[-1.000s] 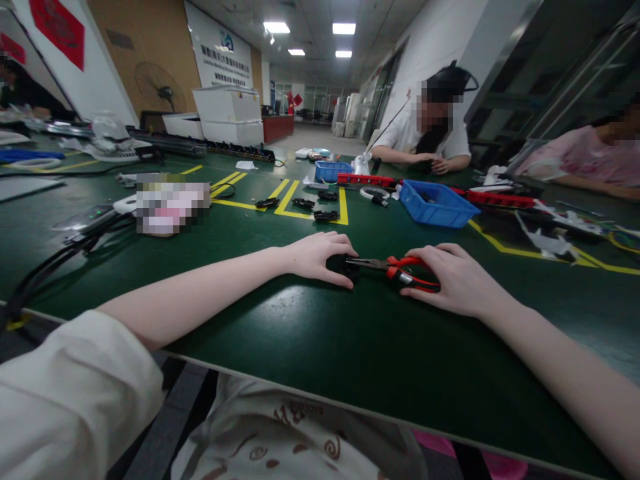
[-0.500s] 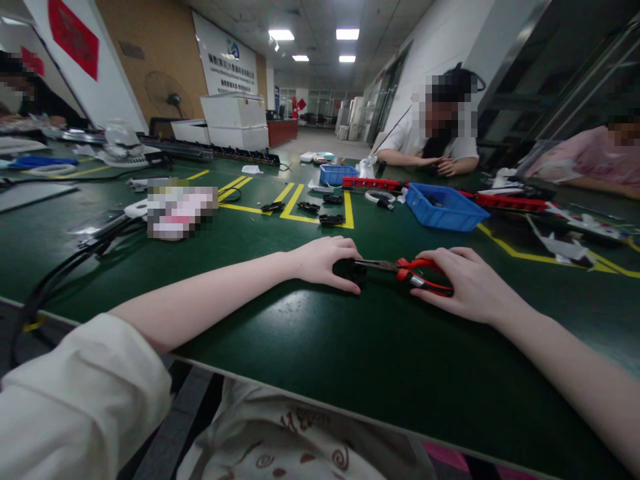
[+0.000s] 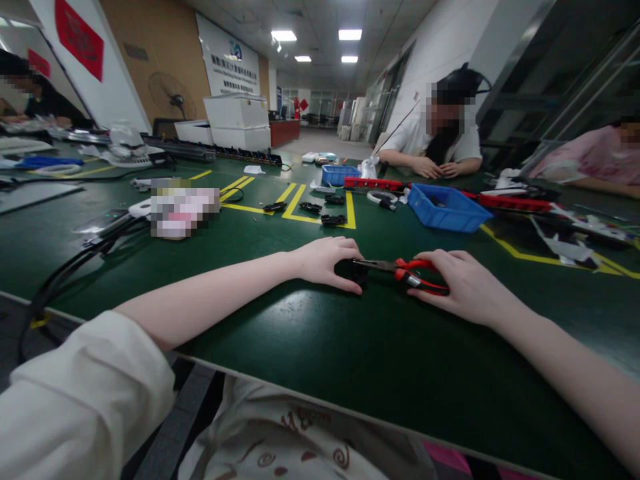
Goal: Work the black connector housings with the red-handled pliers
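Between thumb and fingers, my left hand (image 3: 327, 263) holds a small black part (image 3: 346, 269) just above or on the green table; which of the two I cannot tell. My right hand (image 3: 463, 283) is closed around the red-and-black handles of long-nose pliers (image 3: 400, 265). The pliers point left, and their tips meet the black part's right side. Whether the jaws grip it is hard to see. Most of the part is hidden by my left fingers. Farther back, several similar black parts (image 3: 333, 220) lie near yellow tape lines.
A blue bin (image 3: 445, 210) stands beyond my right hand, with a smaller blue bin (image 3: 340, 175) farther back. Red strips (image 3: 377, 184) and a white cable (image 3: 376, 197) lie between them. Black cables (image 3: 65, 267) run off the table's left side. A co-worker (image 3: 425, 160) sits across the table.
The pliers and my right hand have shifted very slightly left, toward the black part. My left hand keeps its hold. The whole view has moved a little.
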Available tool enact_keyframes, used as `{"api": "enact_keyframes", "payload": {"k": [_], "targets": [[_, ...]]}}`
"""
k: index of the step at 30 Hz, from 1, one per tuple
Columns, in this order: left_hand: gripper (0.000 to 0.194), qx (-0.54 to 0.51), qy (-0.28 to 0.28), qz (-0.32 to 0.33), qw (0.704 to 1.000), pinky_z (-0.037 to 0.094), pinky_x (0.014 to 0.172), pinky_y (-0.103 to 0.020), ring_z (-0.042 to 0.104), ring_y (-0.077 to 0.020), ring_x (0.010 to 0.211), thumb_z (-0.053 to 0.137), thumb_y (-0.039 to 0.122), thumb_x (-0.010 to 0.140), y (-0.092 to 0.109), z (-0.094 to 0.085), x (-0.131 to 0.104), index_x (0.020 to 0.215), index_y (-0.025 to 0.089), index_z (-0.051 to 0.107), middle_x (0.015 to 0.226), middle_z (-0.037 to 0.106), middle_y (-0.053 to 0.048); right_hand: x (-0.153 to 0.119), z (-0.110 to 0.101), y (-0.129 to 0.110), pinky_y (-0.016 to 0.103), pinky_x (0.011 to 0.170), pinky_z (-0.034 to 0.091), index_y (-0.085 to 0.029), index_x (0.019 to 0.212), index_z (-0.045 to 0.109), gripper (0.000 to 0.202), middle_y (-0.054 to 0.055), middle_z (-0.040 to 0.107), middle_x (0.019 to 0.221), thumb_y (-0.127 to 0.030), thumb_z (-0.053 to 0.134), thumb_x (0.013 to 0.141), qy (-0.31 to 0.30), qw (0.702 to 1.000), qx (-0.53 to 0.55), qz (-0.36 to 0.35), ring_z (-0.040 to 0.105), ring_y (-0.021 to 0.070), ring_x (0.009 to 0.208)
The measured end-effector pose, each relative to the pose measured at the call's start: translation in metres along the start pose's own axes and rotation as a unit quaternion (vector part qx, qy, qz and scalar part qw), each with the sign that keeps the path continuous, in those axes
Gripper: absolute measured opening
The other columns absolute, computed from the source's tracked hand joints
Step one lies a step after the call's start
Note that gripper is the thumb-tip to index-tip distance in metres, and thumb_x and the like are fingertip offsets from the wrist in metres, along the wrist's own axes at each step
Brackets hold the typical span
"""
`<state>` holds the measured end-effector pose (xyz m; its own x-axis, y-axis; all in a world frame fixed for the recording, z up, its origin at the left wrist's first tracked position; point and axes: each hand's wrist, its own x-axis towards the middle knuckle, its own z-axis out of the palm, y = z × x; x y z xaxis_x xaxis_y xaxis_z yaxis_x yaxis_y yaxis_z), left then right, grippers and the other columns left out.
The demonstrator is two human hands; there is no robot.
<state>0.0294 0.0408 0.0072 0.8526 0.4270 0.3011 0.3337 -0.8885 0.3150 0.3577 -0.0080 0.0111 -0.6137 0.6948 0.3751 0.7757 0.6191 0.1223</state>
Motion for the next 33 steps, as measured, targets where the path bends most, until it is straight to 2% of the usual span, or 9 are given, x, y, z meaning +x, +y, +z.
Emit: {"api": "enact_keyframes", "payload": {"k": [4,13,18,24,33], "targets": [[0.06,-0.005,-0.003,-0.004,1.0,0.049,0.097,-0.037,0.062,-0.0273,0.115,0.074,0.062,0.086,-0.0003,0.0,0.0002,0.125,0.017,0.069,0.126,0.065,-0.012,-0.0003,0.0009,-0.0009,0.047,0.08,0.051,-0.019,0.12,0.064,0.059,0.014,0.074,0.103,-0.069,0.055,0.091,0.005,1.0,-0.012,0.0,0.067,0.0325,0.087],[0.057,-0.02,0.005,-0.003,1.0,0.049,0.098,-0.037,0.063,-0.0268,0.115,0.071,0.063,0.088,-0.0031,0.0018,0.0003,0.124,0.018,0.069,0.124,0.066,-0.012,0.0007,-0.0025,-0.0069,0.041,0.074,0.046,-0.016,0.118,0.064,0.053,0.014,0.074,0.1,-0.063,0.049,0.097,0.031,0.994,-0.087,-0.051,0.066,0.0268,0.077],[0.057,-0.021,0.008,0.0,1.0,0.05,0.097,-0.038,0.063,-0.0272,0.114,0.073,0.062,0.087,-0.0039,0.0027,0.0009,0.123,0.017,0.069,0.124,0.065,-0.012,-0.0013,-0.003,-0.0048,0.042,0.075,0.046,-0.014,0.119,0.063,0.055,0.015,0.074,0.1,-0.063,0.051,0.097,0.034,0.993,-0.1,-0.061,0.066,0.0273,0.076],[0.056,-0.032,0.013,-0.011,0.999,0.05,0.099,-0.039,0.062,-0.0277,0.115,0.074,0.058,0.087,-0.0049,0.0035,0.0016,0.122,0.015,0.068,0.127,0.063,-0.014,-0.0015,-0.004,0.001,0.05,0.089,0.049,-0.014,0.125,0.06,0.061,0.018,0.072,0.108,-0.067,0.048,0.096,0.044,0.995,-0.086,-0.026,0.068,0.0336,0.093],[0.052,-0.062,0.013,-0.015,0.998,0.05,0.102,-0.04,0.061,-0.027,0.116,0.076,0.055,0.086,-0.0053,0.0037,0.0013,0.119,0.015,0.07,0.126,0.062,-0.013,0.0001,-0.005,-0.0016,0.053,0.091,0.049,-0.017,0.124,0.062,0.063,0.016,0.073,0.108,-0.069,0.052,0.091,0.008,1.0,-0.022,0.018,0.068,0.0335,0.093]]}}
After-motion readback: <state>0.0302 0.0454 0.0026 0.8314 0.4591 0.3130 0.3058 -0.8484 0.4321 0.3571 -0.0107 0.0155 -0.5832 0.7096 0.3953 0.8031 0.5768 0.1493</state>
